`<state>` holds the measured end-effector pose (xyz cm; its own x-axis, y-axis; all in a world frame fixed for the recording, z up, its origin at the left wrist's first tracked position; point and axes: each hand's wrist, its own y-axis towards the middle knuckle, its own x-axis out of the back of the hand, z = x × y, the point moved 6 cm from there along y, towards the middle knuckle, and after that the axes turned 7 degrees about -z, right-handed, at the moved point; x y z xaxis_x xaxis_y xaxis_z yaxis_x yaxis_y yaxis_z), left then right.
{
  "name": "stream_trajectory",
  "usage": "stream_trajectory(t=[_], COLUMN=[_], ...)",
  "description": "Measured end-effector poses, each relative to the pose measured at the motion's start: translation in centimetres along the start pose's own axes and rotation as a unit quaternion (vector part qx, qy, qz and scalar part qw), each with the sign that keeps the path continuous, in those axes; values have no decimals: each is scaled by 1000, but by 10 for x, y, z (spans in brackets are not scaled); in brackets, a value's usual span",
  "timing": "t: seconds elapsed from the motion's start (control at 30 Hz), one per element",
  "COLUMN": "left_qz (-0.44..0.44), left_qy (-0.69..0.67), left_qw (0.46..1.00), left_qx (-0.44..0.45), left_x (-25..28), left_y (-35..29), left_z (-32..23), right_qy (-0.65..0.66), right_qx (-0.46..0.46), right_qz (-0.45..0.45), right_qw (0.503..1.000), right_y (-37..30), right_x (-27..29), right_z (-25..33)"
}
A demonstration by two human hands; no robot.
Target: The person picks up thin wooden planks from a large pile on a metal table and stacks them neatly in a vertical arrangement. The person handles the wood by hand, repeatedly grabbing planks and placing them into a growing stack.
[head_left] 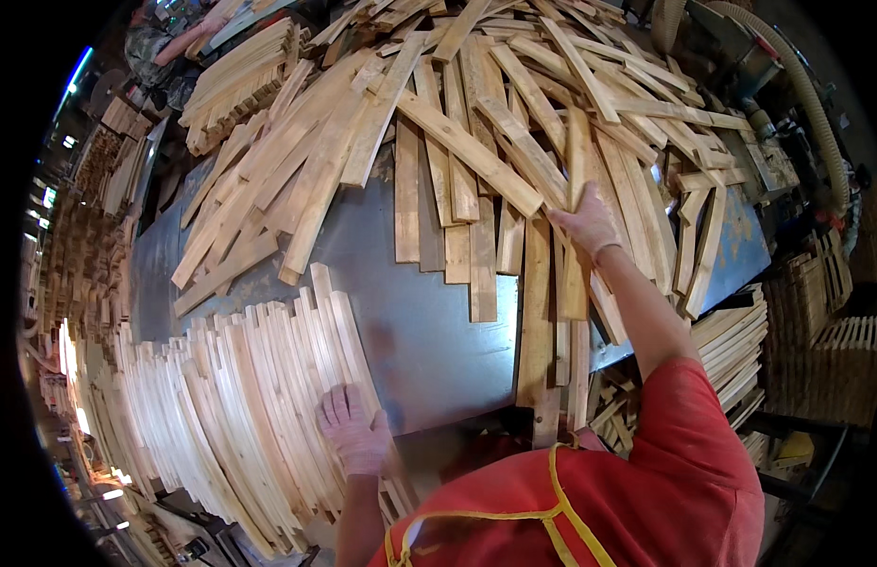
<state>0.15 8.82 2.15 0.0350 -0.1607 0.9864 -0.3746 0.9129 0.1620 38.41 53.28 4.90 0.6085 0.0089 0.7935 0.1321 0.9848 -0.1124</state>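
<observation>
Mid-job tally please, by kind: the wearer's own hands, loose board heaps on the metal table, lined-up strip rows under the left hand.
Hands: 2 (left hand, right hand)
Loose board heap: 1
Strip row: 1
Total: 4; overlap prevents counting single boards.

The premises present as a woodworking workshop. Evidence noted: loose boards (472,156) heaped across a metal tabletop (434,350), pale strips (254,378) lined up at the near left, stacked timber (736,345) at right, and a ribbed hose (819,113) beside machinery (755,71).
</observation>
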Motion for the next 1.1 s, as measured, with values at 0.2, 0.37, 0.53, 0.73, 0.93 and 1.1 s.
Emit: stream_trajectory(t=[0.2, 0.37, 0.53, 0.73, 0.93, 1.1], left_qz=[-32, -3, 59, 197, 235, 129], left_qy=[-5, -20, -5, -514, -632, -527], left_qw=[999, 1000, 997, 811, 664, 790], left_qx=[-7, 10, 40, 198, 323, 286], left_x=[6, 13, 14, 45, -32, 74], left_y=[-5, -5, -3, -37, -85, -115], left_z=[0, -4, 2, -87, -38, 56], right_qy=[-6, 556, 618, 551, 324, -22], right_qx=[85, -41, -105, -157, -62, 220], right_qz=[19, 237, 355, 385, 363, 379], right_qw=[996, 795, 693, 723, 871, 899], right_y=[-20, -151, -253, -344, -345, -361], right_x=[8, -1, -57, -135, -207, -231], right_z=[-3, -12, 27, 39, 12, 51])
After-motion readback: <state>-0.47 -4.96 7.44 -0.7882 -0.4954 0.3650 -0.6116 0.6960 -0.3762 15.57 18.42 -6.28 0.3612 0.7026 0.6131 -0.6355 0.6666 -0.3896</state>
